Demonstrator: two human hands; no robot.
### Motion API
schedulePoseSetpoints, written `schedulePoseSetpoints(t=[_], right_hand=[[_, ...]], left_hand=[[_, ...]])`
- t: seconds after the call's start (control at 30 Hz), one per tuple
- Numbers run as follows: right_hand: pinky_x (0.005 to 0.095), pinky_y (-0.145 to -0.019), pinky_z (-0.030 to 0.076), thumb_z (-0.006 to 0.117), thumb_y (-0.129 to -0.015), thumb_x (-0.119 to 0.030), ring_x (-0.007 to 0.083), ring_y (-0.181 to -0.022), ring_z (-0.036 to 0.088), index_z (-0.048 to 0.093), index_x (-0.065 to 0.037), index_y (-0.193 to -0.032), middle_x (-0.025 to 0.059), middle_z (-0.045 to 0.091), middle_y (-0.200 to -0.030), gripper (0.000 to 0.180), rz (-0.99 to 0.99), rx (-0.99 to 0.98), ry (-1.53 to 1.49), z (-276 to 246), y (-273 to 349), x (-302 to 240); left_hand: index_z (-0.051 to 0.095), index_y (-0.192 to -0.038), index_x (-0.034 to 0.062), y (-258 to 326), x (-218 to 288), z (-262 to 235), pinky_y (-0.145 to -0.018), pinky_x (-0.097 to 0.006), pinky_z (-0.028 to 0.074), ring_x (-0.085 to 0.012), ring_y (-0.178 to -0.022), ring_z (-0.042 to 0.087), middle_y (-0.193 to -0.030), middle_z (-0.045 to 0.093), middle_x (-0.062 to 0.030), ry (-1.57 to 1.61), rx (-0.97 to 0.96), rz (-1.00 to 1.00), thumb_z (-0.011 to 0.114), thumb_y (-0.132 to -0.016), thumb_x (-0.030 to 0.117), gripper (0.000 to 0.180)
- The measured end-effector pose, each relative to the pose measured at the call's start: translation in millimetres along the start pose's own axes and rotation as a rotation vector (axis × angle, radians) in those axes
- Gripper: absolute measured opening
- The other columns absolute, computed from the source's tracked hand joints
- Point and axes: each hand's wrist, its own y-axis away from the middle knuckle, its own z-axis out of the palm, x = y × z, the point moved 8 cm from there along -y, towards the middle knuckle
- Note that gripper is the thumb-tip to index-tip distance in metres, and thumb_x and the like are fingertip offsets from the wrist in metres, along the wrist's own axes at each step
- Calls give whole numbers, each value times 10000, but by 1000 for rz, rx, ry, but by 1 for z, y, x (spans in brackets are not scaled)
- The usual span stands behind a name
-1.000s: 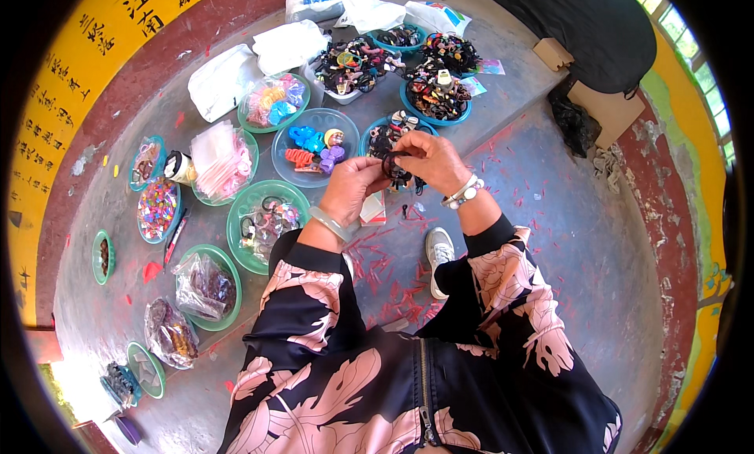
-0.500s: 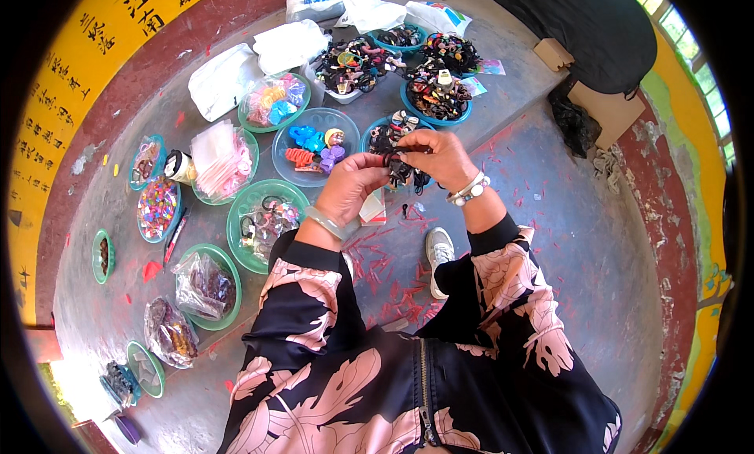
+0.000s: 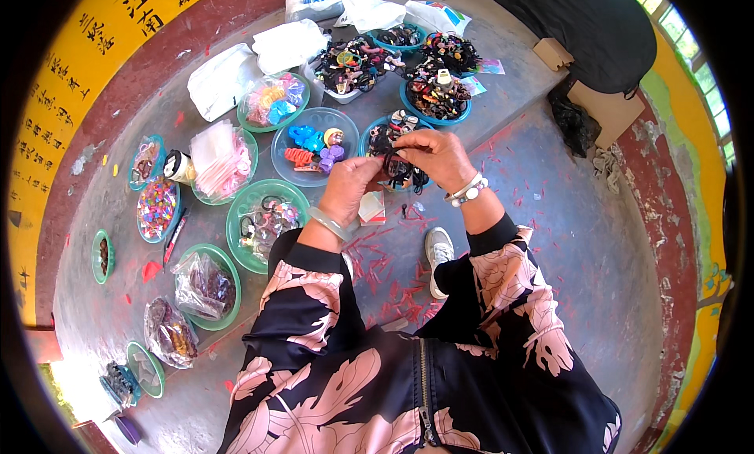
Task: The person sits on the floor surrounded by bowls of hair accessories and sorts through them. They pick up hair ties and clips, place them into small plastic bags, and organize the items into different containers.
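Note:
My left hand (image 3: pixel 350 185) and my right hand (image 3: pixel 440 159) meet above a blue bowl (image 3: pixel 364 144) of mostly black hair ties. Thumb and fingers are pinched on both sides, closed on a dark elastic hair tie (image 3: pixel 386 160) between them. Its details are small and blend with the dark pile behind. To the left of the bowl, a clear blue bowl (image 3: pixel 281 165) holds blue, purple and orange hair pieces. Below my left hand lies a small white and red card or box (image 3: pixel 371 209).
More bowls of hair ties (image 3: pixel 437 97) and white bags (image 3: pixel 224 81) stand at the back. Along the left are green bowls (image 3: pixel 232 218), a bowl of colourful small pieces (image 3: pixel 159 210) and bagged brown items (image 3: pixel 169 332). Red scraps (image 3: pixel 377 269) litter the floor near my shoe (image 3: pixel 440 258).
Both hands stay over the bowl and keep their pinch. The fingers have shifted slightly around the dark hair tie, and the right fingertips sit a little further left.

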Motion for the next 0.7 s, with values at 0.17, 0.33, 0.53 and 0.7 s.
schedulePoseSetpoints(t=[0.17, 0.33, 0.53, 0.7], right_hand=[[296, -605, 462, 669, -683, -44, 197, -680, 581, 667, -35, -812, 63, 602, -727, 130, -325, 1, 399, -1, 4, -29], [345, -641, 451, 659, -637, -41, 252, -695, 553, 670, -68, -754, 63, 587, -729, 121, -563, -36, 490, 6, 10, -49], [356, -726, 422, 586, -639, -85, 249, -808, 528, 662, -85, -681, 51, 573, -795, 86, -572, -95, 652, 20, 13, -45], [355, -758, 415, 582, -617, -88, 247, -858, 525, 660, -90, -678, 55, 578, -837, 99, -587, -132, 686, 25, 15, -40]], left_hand=[[649, -871, 19, -1, 4, -8, -483, -182, 386, -60, -605, 555, -736, 632, -27, -185, 58, 63, 547, -832, 198, 209], [665, -827, 17, -1, 8, -7, -437, -183, 370, -52, -530, 503, -671, 596, -3, -255, 80, 99, 555, -822, 198, 212], [653, -790, 3, -2, 5, -5, -405, -196, 366, -54, -475, 479, -645, 572, -5, -387, 69, 163, 567, -817, 214, 230], [646, -769, 2, -3, 5, -5, -403, -196, 367, -53, -485, 486, -633, 572, -7, -391, 56, 165, 559, -825, 228, 249]])
